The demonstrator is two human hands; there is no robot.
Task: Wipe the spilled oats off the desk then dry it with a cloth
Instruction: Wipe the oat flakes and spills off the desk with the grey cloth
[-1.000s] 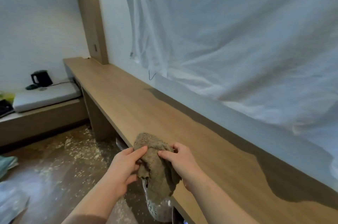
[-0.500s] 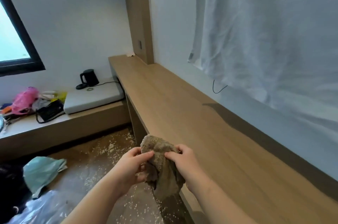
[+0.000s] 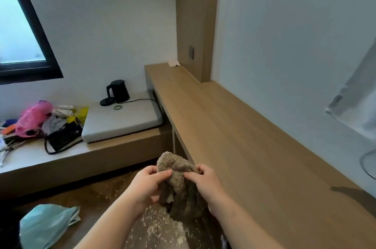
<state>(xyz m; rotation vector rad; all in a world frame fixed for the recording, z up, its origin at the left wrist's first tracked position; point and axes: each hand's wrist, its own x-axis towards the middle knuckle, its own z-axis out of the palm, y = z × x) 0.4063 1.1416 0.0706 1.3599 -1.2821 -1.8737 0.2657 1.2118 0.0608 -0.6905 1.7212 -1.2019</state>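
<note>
Cloth: brown terry cloth (image 3: 175, 168), bunched and held in the air just off the front edge of the desk (image 3: 244, 136). It does not touch the desk top.
Left hand: the left hand (image 3: 146, 186) grips the cloth, with thumb and fingers curled round the upper left fold.
Right hand: the right hand (image 3: 205, 183) grips the cloth, with fingertips pinching the upper right fold close beside the left hand.
Oats: pale oats (image 3: 156, 226) lie scattered on the floor (image 3: 91, 197) directly below the hands. Whether any flakes cling to the cloth cannot be told.
Step in hand: judged to be shaking out or refolding the cloth before a pass over the desk.
Method: the operator works the cloth beyond the desk edge, so that loosened flakes fall to the floor and not onto the wood.
Fold: the operator turns a clean, flat face outward, because a bunched wad makes poor contact.
Pass: strokes should run along the grain from the wall side toward the front edge and overlap.
Pressure: a flat palm on the folded pad spreads the load evenly.
Risk: flakes trapped in the pile may transfer to the desk top, and a damp face may streak it.
</note>
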